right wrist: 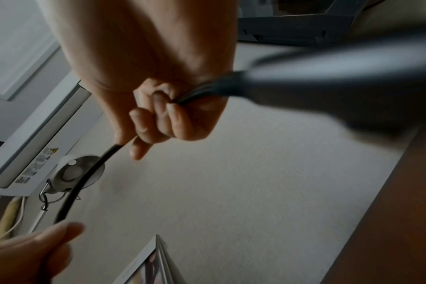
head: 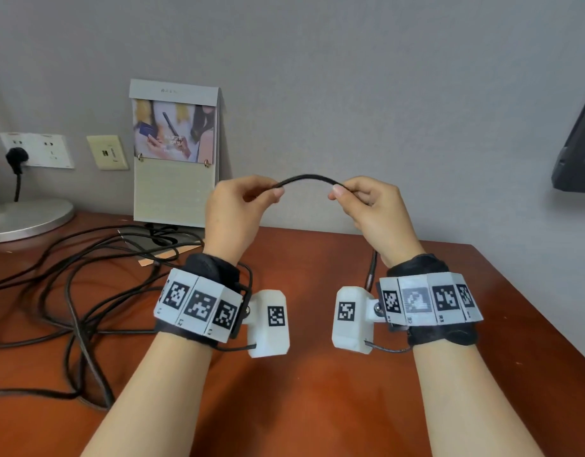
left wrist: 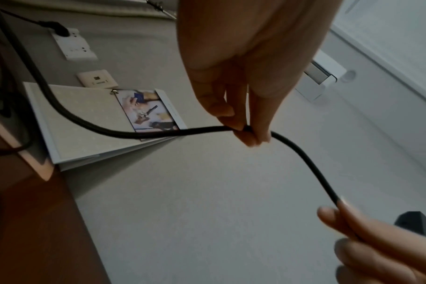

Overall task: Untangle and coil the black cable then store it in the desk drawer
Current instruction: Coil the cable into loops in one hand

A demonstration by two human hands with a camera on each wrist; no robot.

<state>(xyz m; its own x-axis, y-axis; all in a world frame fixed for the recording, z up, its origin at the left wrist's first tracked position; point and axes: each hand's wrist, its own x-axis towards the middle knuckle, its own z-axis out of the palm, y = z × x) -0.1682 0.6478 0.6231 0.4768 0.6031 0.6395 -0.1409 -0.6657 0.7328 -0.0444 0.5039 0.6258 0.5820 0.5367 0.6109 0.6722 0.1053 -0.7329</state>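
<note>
- We pinch the black cable [head: 307,177] in both hands above the desk [head: 317,374]: our left hand [head: 233,212] clamps it between thumb and fingertips [left wrist: 249,137], and our right hand [head: 371,209] nips it at thumb and forefinger with the other fingers [right wrist: 158,113] curled over what looks like its plug end
- The short arc between our hands is slack; if we pull it taut too sharply, the thin pinch may slip and we lose the end
- On our left the rest of the cable lies in a tangle [head: 80,291] of crossing loops on the desk; drawing through without freeing the crossings would likely tighten a knot
- Some strands pass under the standing calendar [head: 175,159], so a tug could drag it over
- Farther back a black plug [head: 16,158] sits in the wall socket [head: 37,150]; we cannot tell whether that lead is ours, and pulling on it would strain the socket
- No drawer shows, so coiling comes first
</note>
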